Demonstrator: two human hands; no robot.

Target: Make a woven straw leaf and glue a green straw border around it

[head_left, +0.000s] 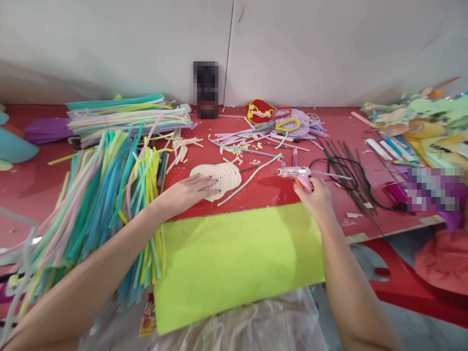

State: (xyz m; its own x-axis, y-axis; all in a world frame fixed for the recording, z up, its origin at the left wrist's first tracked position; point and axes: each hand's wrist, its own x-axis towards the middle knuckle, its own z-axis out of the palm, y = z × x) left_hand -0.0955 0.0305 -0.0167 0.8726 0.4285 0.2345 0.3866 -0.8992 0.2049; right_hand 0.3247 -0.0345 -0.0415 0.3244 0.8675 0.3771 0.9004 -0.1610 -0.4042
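Note:
My left hand (201, 187) lies flat with fingers stretched over a cream piece (230, 178) made of rows of fuzzy strips, edged partly in pale green. A loose pale green pipe cleaner (252, 178) runs diagonally just right of that piece. In my right hand (314, 195) is a pink glue gun (294, 172), its nozzle pointing left and a clear glue stick sticking out behind. My fingers wrap round its handle near the orange trigger. A yellow-green sheet (241, 263) hangs over the front edge of the red table (263, 195), below both hands.
Bundles of coloured pipe cleaners (98, 195) fill the left side. At the back lie scissors (272, 126) among lilac strips, and a dark phone-like object (205, 90) leans on the wall. A black cord (329, 163) and dark thin sticks (356, 183) lie right of the glue gun.

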